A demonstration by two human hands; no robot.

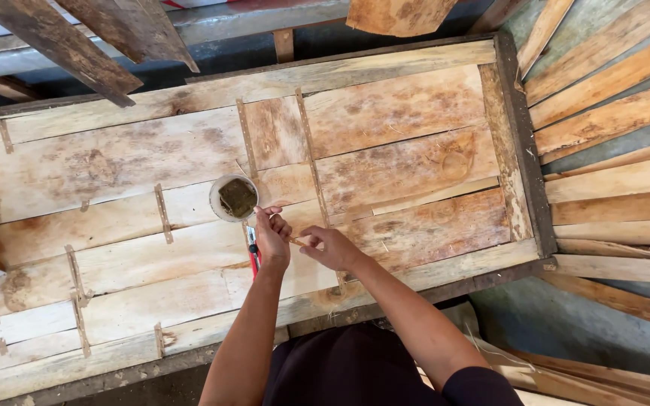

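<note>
**Two hands meet over a patchwork of thin wood sheets**

A person leans over a big flat desk (524,150) with a dark wooden frame, covered in pale and brown thin wood sheets (385,113). Narrow tan tape strips (162,213) join the sheets.

The left hand (271,239) and the right hand (330,247) sit close together, just below the middle of the frame. The left fingers (274,219) are curled and pinched. The right fingers are curled too. Between the two hands shows a short, thin tan strip piece (296,241). It lies left to right, and both hands seem to pinch it. It is too small to tell which hand grips it harder.

A red-handled tool (253,259) lies on the sheets, partly under the left hand. Its long side runs up and down the frame.

Just above the left hand, nearly touching its fingertips, stands a small round white bowl (217,206). Inside is a dark brown-green lump (237,197), maybe a wet sponge. The left hand is nearer to the bowl.

Loose wooden planks (611,113) lie at the right of the frame.
</note>
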